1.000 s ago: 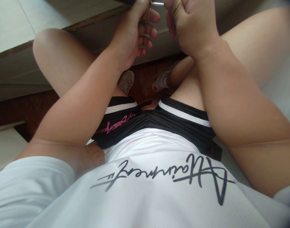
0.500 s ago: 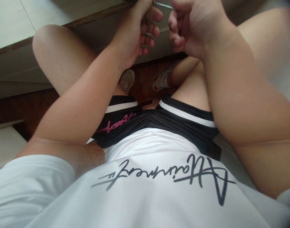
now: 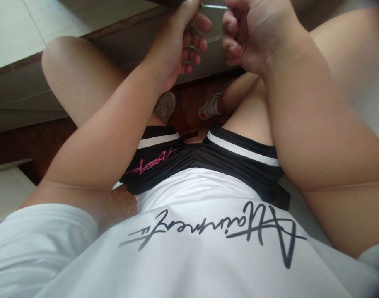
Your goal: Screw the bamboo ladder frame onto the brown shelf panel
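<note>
At the top edge of the view, my left hand (image 3: 189,41) has its thumb and forefinger closed on a small flat brownish piece (image 3: 194,24), its other fingers loosely curled. What kind of piece it is, I cannot make out. A thin shiny metal rod (image 3: 214,6), like a screwdriver shaft, runs sideways between the two hands. Its left end meets the brownish piece near my left fingertips. The right end goes into my right hand (image 3: 249,35), whose fingers are curled closed around it. Any handle is hidden by that hand, and the fingertips are partly cut off by the frame.
A pale tabletop (image 3: 18,29) with a worn brown edge lies at the upper left, over a panelled front. Below my hands are my shoes (image 3: 166,105) on a dark reddish wooden floor (image 3: 186,99). My bare knees stand on either side, close to the furniture.
My right hand has turned slightly at the wrist, its fingers curling closer, and the rod now lies more level. My left hand has hardly moved and keeps its hold.
</note>
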A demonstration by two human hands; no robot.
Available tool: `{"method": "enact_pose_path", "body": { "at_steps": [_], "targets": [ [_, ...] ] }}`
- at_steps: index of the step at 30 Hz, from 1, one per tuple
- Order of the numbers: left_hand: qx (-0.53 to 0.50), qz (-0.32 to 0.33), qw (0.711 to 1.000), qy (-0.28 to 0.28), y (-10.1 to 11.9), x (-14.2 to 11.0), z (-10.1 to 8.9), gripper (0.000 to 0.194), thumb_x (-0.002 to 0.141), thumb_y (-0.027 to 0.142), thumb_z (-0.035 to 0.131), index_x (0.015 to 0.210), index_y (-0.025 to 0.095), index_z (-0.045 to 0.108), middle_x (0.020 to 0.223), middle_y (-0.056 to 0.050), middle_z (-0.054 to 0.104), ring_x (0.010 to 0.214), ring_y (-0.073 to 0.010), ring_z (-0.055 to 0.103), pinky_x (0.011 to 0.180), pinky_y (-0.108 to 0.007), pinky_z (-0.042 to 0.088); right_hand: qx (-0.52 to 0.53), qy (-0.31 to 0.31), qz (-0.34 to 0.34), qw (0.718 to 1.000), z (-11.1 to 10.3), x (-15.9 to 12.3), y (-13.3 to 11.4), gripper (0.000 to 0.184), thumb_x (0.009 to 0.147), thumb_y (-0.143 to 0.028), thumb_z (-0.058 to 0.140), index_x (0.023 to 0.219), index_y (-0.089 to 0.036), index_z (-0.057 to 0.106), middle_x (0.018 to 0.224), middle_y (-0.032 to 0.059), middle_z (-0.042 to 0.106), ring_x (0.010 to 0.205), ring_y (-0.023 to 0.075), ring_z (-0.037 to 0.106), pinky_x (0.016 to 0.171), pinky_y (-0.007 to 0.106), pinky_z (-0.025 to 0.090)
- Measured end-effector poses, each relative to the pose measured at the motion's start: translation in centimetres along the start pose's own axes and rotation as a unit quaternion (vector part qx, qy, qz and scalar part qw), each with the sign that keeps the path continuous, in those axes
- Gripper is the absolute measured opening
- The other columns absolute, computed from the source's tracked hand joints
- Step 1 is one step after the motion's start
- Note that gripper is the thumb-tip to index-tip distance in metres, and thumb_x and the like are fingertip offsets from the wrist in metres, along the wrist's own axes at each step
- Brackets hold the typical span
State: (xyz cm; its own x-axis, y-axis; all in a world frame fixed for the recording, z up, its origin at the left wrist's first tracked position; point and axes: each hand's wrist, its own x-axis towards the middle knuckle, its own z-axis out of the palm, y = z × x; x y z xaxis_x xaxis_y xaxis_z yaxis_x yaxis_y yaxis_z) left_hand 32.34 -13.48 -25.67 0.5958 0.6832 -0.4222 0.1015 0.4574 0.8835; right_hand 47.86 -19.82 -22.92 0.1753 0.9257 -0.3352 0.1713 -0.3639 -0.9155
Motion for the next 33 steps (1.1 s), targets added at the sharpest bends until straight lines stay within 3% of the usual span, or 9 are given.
{"method": "enact_pose_path", "body": {
  "at_steps": [4, 11, 14, 18, 21, 25, 29, 31, 33],
  "targets": [
    [-0.006, 0.003, 1.000, 0.000, 0.0, -0.1, 0.1, 0.061, 0.087, 0.075, 0.048, 0.085, 0.017, 0.064, 0.070, -0.001, 0.057, 0.050, -0.0096, 0.049, 0.045, -0.021, 0.030, 0.136, -0.013, 0.072, 0.988, 0.1, -0.3, -0.5, 0.036, 0.091, -0.019, 0.033, 0.056, -0.020, 0.037, 0.054, -0.0030, 0.025, 0.038, 0.0097, 0.029, 0.041, 0.023, 0.023],
    [-0.058, -0.001, 0.998, 0.030, 0.3, -0.4, 0.4, 0.047, 0.095, 0.061, 0.049, 0.092, 0.016, 0.063, 0.070, 0.002, 0.056, 0.049, -0.0074, 0.049, 0.044, -0.019, 0.029, 0.139, 0.008, 0.013, 0.990, 0.6, 0.2, 0.5, 0.042, 0.100, -0.024, 0.036, 0.058, -0.018, 0.044, 0.047, -0.0031, 0.038, 0.035, 0.0097, 0.035, 0.037, 0.020, 0.022],
    [-0.094, -0.007, 0.994, 0.048, 0.7, -0.4, 0.4, 0.038, 0.096, 0.052, 0.053, 0.094, 0.015, 0.061, 0.069, 0.004, 0.055, 0.047, -0.0057, 0.047, 0.043, -0.019, 0.028, 0.096, 0.020, -0.037, 0.994, 1.0, 0.4, 0.7, 0.047, 0.101, -0.026, 0.040, 0.057, -0.016, 0.050, 0.040, -0.0018, 0.044, 0.030, 0.0103, 0.033, 0.034, 0.022, 0.019],
    [-0.103, -0.017, 0.992, 0.064, 1.2, -0.6, 0.6, 0.028, 0.098, 0.039, 0.047, 0.095, 0.015, 0.061, 0.071, 0.004, 0.058, 0.048, -0.0050, 0.047, 0.045, -0.017, 0.030, 0.015, 0.062, -0.128, 0.990, 1.3, 0.4, 0.8, 0.052, 0.102, -0.029, 0.049, 0.052, -0.014, 0.053, 0.041, -0.0026, 0.044, 0.034, 0.0067, 0.038, 0.040, 0.022, 0.021],
    [-0.115, -0.027, 0.989, 0.090, 1.6, -0.7, 0.7, 0.024, 0.095, 0.033, 0.048, 0.096, 0.014, 0.062, 0.072, 0.004, 0.061, 0.047, -0.0038, 0.045, 0.044, -0.017, 0.029, -0.074, 0.073, -0.182, 0.978, 1.0, 0.2, 1.0, 0.040, 0.098, -0.030, 0.057, 0.062, -0.013, 0.064, 0.046, -0.0039, 0.046, 0.042, 0.0061, 0.042, 0.048, 0.021, 0.026],
    [-0.135, -0.050, 0.986, 0.088, 1.8, -0.7, 0.7, 0.024, 0.094, 0.033, 0.048, 0.094, 0.014, 0.063, 0.071, 0.004, 0.062, 0.048, -0.0045, 0.045, 0.044, -0.018, 0.028, -0.213, 0.102, -0.209, 0.949, 0.2, -0.1, 1.4, 0.020, 0.093, -0.020, 0.060, 0.082, -0.015, 0.076, 0.054, -0.0035, 0.049, 0.056, 0.0091, 0.048, 0.064, 0.023, 0.038],
    [-0.143, -0.061, 0.984, 0.086, 1.8, -0.6, 0.8, 0.025, 0.095, 0.032, 0.047, 0.092, 0.014, 0.063, 0.070, 0.004, 0.060, 0.048, -0.0051, 0.044, 0.044, -0.018, 0.028, -0.306, 0.141, -0.243, 0.910, -0.5, 0.0, 1.9, 0.017, 0.092, -0.025, 0.065, 0.088, -0.015, 0.079, 0.063, -0.0013, 0.054, 0.068, 0.0133, 0.055, 0.082, 0.030, 0.045],
    [-0.135, -0.060, 0.986, 0.082, 1.9, -0.7, 0.8, 0.025, 0.096, 0.033, 0.047, 0.093, 0.014, 0.064, 0.071, 0.003, 0.060, 0.049, -0.0052, 0.045, 0.045, -0.018, 0.029, -0.324, 0.140, -0.249, 0.902, -0.6, 0.1, 2.2, 0.021, 0.094, -0.031, 0.064, 0.092, -0.015, 0.079, 0.067, -0.0004, 0.057, 0.073, 0.0147, 0.058, 0.085, 0.032, 0.046],
    [-0.126, -0.055, 0.988, 0.075, 1.9, -0.8, 0.9, 0.026, 0.096, 0.034, 0.048, 0.094, 0.015, 0.064, 0.073, 0.003, 0.060, 0.050, -0.0052, 0.045, 0.045, -0.018, 0.030, -0.289, 0.138, -0.256, 0.912, -0.3, 0.4, 2.5, 0.026, 0.095, -0.037, 0.065, 0.088, -0.016, 0.078, 0.064, -0.0006, 0.058, 0.068, 0.0133, 0.057, 0.077, 0.029, 0.046]
  ]
}}
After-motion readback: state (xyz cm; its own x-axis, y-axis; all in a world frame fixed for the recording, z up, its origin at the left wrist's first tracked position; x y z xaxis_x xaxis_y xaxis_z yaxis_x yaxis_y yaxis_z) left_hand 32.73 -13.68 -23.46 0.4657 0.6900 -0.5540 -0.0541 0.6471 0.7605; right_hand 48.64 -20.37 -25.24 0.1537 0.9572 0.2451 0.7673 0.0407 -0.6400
